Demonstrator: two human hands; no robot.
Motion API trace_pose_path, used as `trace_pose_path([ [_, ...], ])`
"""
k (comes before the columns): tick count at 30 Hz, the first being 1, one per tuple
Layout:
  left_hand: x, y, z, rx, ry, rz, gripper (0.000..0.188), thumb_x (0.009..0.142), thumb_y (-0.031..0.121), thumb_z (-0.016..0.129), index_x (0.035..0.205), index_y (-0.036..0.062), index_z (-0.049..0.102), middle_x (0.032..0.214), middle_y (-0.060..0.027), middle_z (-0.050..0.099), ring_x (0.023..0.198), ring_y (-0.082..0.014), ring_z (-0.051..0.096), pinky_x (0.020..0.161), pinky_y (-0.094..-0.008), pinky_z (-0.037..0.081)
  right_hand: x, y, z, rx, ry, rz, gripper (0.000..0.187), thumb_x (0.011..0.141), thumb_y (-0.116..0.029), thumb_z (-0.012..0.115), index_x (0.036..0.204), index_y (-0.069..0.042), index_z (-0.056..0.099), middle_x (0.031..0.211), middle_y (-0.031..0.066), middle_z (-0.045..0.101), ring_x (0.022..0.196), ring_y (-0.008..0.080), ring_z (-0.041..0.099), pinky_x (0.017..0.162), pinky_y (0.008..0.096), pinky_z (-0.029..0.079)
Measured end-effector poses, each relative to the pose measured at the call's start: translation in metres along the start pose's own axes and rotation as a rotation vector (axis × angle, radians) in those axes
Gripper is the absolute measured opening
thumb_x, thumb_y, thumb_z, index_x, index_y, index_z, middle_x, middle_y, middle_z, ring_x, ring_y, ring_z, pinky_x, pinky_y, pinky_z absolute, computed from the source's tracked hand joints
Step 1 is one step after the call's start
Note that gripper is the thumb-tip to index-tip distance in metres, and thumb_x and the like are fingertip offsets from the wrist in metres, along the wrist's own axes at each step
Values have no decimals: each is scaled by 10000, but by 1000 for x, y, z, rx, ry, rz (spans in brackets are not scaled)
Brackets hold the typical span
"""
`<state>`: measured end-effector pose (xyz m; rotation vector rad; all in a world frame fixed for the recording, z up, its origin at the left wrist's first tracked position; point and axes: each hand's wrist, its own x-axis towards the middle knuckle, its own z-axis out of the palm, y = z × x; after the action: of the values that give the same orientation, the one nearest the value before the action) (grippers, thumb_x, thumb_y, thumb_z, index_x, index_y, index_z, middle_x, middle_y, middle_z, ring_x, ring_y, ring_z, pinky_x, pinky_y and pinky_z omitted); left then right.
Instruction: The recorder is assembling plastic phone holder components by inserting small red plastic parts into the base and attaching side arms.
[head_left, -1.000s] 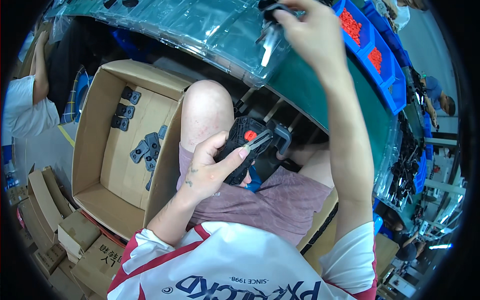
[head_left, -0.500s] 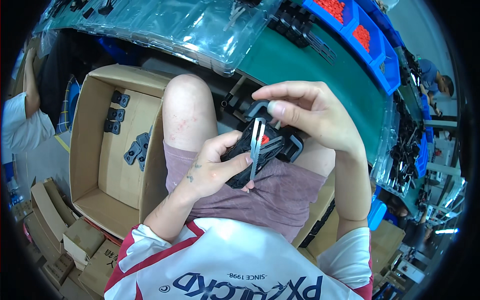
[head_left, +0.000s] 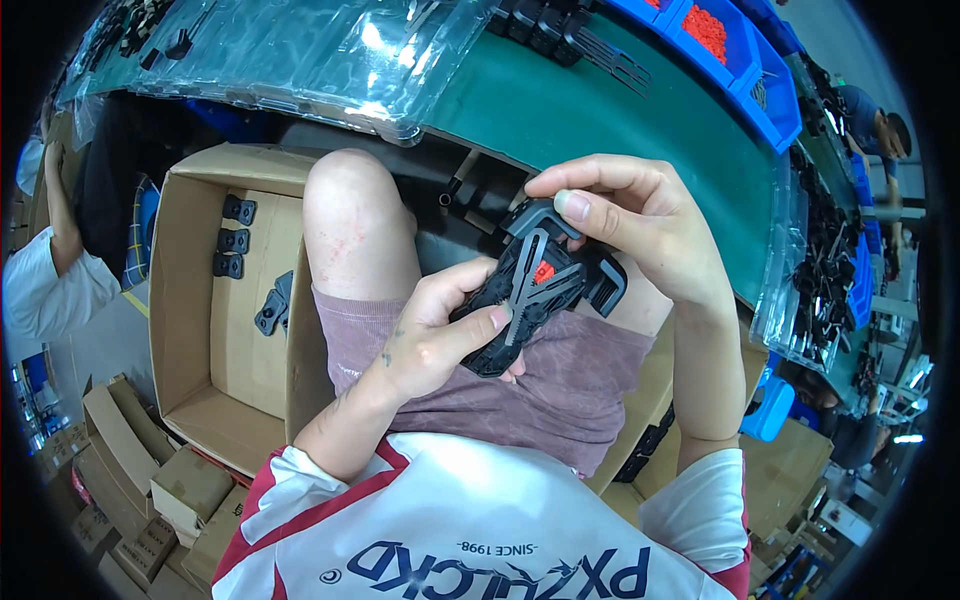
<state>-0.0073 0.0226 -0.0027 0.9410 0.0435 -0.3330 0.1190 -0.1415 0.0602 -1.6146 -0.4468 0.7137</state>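
My left hand (head_left: 435, 335) grips a black plastic assembly (head_left: 490, 355), which looks like a phone holder, above my lap. Its thumb presses on the lower end of two grey toothed strips (head_left: 525, 290) that spread apart in a V across the top. Between them shows a small red piece (head_left: 543, 272). At the far end of the assembly, my right hand (head_left: 655, 225) pinches a curved dark grey jaw (head_left: 540, 214) between thumb and fingers. A second jaw (head_left: 607, 284) sticks out on the right side, untouched.
An open cardboard box (head_left: 180, 300) with several dark plates stands left of my knee. Ahead is a green worktable (head_left: 560, 125) with clear plastic trays (head_left: 300, 60), black parts (head_left: 545, 30) and blue bins (head_left: 775, 110). Another person's arm (head_left: 62, 210) shows far left.
The assembly has turned slightly, so its toothed strips now show flatter and more widely spread. The pinched jaw has shifted a little to the right. The whole view has shifted slightly.
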Motion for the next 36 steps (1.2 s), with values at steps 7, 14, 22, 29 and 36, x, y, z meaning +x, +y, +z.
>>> trace_pose_path([
  [7,6,-1,4,-25,16,-9,186,858,11,535,1026,-63,502,787,-170,633,535,-211,622,484,-247,521,-1,2,-6,-5,-20,-2,195,852,-112,634,993,14,679,837,81,656,652,79,552,618,174,479],
  [14,5,4,5,19,79,-26,139,852,-18,578,978,-44,524,761,-140,632,530,-190,615,486,-238,515,5,5,-2,91,-56,65,242,828,-112,650,1029,22,658,834,89,660,666,92,590,625,172,494],
  [22,1,2,-1,-1,111,2,118,873,45,598,948,-34,554,703,-83,609,529,-148,614,504,-215,510,19,6,3,76,-133,54,280,795,-93,673,1047,26,645,799,102,667,617,105,612,578,155,494],
  [29,-2,1,-13,142,105,85,106,867,80,626,833,-20,613,683,-20,590,509,-46,492,462,-153,383,26,-3,19,42,-219,113,281,761,-76,706,1017,25,656,789,109,673,602,105,617,566,150,493],
  [36,-6,4,-27,200,288,32,149,870,106,639,766,1,642,669,16,573,546,-11,424,478,-137,323,59,0,10,-170,175,-302,234,779,-124,712,987,-22,679,811,69,666,672,122,613,624,215,502],
])
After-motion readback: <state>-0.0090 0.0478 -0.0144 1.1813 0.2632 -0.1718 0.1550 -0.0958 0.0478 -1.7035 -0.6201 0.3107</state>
